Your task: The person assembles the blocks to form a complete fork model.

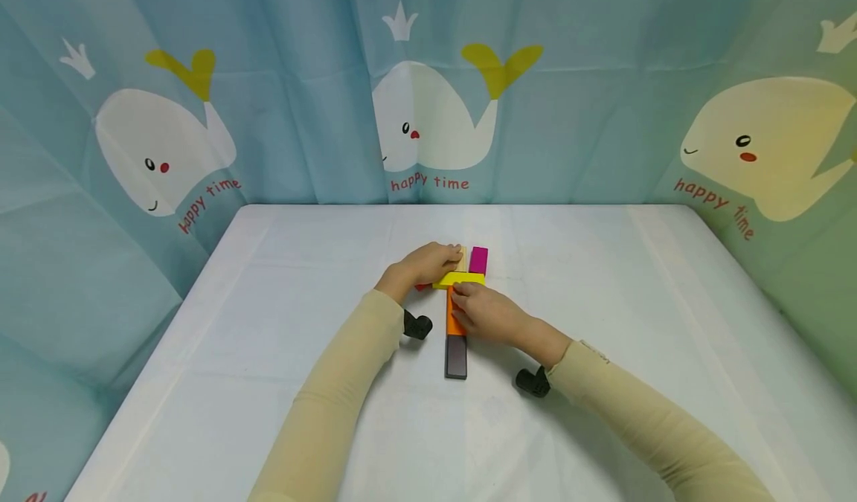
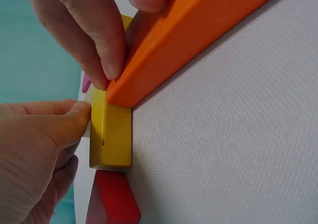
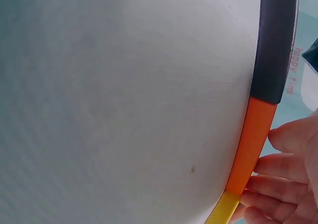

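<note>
The left hand [image 1: 434,262] has its thumb and fingers at a pale block [image 1: 462,259], which they partly hide and seem to pinch. In the left wrist view the left thumb tip is against the yellow block [image 2: 112,139]. The right hand [image 1: 492,314] rests its fingertips on an orange block [image 1: 455,323], near where that meets the yellow one. The fingers lie on the orange block's top and right edge, not wrapped round it. A dark grey block [image 1: 456,358] continues the line towards the front, end to end with the orange one.
A magenta block [image 1: 478,259] stands behind the yellow block's right end. Beside the left end lies a red block [image 2: 117,196], mostly hidden by the left hand in the head view. Black wrist devices [image 1: 418,327] hang under both forearms. A whale-print curtain [image 1: 301,115] surrounds the white table [image 1: 643,301].
</note>
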Motion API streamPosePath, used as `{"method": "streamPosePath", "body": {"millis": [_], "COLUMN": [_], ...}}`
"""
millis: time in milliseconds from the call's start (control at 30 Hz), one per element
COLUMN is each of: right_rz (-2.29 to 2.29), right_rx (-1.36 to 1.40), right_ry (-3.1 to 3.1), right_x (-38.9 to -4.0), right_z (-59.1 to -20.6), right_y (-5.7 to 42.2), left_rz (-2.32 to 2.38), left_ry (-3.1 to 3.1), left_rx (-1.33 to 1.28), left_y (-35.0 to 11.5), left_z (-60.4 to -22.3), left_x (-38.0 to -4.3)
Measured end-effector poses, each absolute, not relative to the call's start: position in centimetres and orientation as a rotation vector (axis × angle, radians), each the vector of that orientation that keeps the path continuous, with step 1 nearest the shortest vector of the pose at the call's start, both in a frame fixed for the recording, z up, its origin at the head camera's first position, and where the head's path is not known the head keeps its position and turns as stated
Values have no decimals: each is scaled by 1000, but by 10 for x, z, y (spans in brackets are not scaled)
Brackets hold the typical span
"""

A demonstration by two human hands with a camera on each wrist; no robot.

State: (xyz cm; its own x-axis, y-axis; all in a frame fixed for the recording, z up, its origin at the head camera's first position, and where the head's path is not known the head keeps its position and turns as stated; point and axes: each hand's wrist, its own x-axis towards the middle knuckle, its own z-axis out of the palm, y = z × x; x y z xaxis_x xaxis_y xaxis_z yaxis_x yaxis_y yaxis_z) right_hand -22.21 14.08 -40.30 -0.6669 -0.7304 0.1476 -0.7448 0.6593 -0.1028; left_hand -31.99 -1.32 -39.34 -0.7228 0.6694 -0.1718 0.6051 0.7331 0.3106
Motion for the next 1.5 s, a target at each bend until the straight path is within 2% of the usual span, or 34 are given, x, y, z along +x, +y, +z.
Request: {"method": "streamPosePath", "body": {"millis": [933, 1500], "right_rz": [263, 281], "right_rx": [1233, 1220], "right_ry": [-2792, -2784], "right_x": [-222, -222], "right_z": [-402, -403], "right_y": [141, 142], "left_rz": [365, 613], "left_ry": [2704, 2819], "left_rx": [1000, 816], "left_y": [-12, -33], "left_z": [-394, -402], "left_x": [-317, -304]}}
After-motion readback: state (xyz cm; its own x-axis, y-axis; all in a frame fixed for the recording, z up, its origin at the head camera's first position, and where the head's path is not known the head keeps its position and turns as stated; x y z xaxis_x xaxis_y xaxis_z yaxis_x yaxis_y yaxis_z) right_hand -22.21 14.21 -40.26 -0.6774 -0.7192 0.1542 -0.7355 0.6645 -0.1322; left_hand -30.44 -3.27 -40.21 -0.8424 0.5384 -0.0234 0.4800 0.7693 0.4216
